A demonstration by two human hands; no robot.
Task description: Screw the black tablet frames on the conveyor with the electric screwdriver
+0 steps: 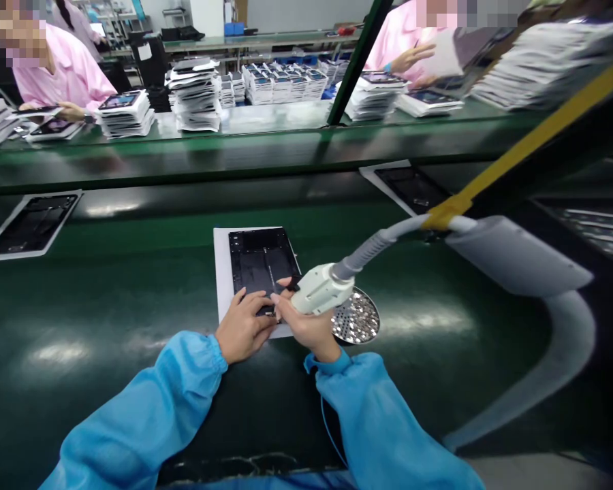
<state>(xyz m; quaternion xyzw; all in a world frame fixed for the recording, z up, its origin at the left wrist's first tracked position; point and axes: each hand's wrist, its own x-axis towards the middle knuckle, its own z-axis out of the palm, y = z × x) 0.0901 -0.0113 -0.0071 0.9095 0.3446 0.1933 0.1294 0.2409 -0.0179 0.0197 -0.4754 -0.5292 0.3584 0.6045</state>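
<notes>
A black tablet back shell [258, 262], open side up, lies on a white sheet [223, 275] in the middle of the green bench. My left hand [245, 325] rests on the shell's lower edge, fingers apart and fingertips close to its bottom middle. In my right hand [309, 330] is a pale corded tool, apparently an electric screwdriver [321, 291], tilted over the shell's lower right. Its working tip is hidden by my fingers. Just right of that hand sits a round dish [379, 318] of small shiny metal pieces, partly covered by the hand and tool.
More shells on white sheets lie at left [33, 221] and at back right [413, 187]. A grey cable [368, 252] hangs from a yellow strap [536, 139] beside a grey housing [521, 255]. Stacked papers [194, 95] and two people in pink stand beyond the ledge.
</notes>
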